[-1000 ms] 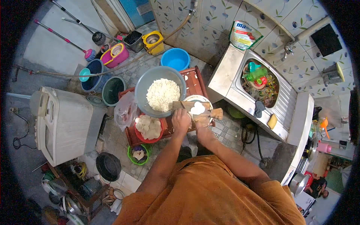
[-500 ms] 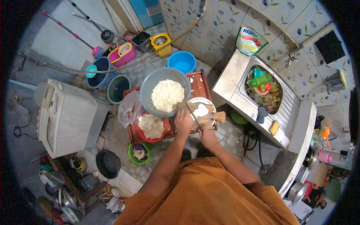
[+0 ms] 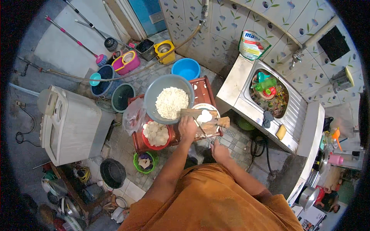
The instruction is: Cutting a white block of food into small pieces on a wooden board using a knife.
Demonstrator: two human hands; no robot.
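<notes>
My left hand [image 3: 187, 128] rests on a wooden cutting board [image 3: 188, 112], its fingers bent together; what they press on is hidden. Close to my body, my right hand [image 3: 221, 151] is closed round a knife, whose thin blade [image 3: 200, 127] slants up-left toward the left fingers. White round slices [image 3: 204, 116] lie on the board beside the blade. Partly under the board is a white plate [image 3: 203, 105]. A large grey basin [image 3: 149, 98] beyond my left hand holds a heap of chopped white pieces [image 3: 172, 102]. Left of that hand, a red basin [image 3: 159, 148] holds larger white round slices [image 3: 155, 133].
These stand on a low reddish-brown table [image 3: 199, 89]. A clear plastic bag [image 3: 133, 116] hangs at its left edge. A green basket [image 3: 152, 166] and a blue basin [image 3: 186, 68] sit nearby. Right is a steel sink [image 3: 288, 109]; left, a white washing machine [image 3: 69, 127].
My right hand has drawn back toward my body and slightly right, pulling the knife down across the board. My left hand has stayed nearly in place. The whole view has shifted slightly.
</notes>
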